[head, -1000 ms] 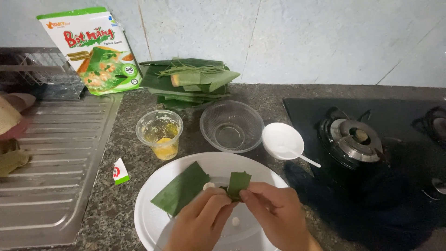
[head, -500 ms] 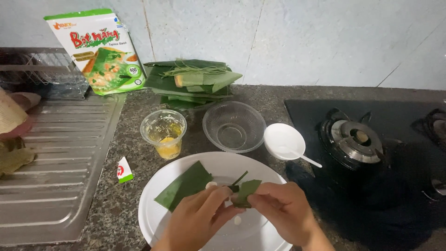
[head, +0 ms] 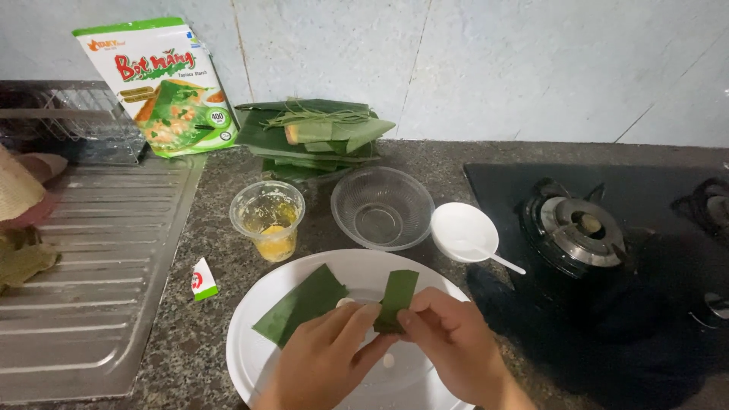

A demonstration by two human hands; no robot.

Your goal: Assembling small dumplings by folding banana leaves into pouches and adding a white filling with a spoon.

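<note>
strip (head: 397,298): narrow green leaf piece, standing almost upright, pinched at its lower end, above the plate centre
leaf (head: 302,304): wide dark green piece, flat on plate, at 9 o'clock of strip

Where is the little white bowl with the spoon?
In the head view, the small white bowl with a white spoon sits on the dark stone counter, right of the clear glass bowl and left of the gas burner.
</note>
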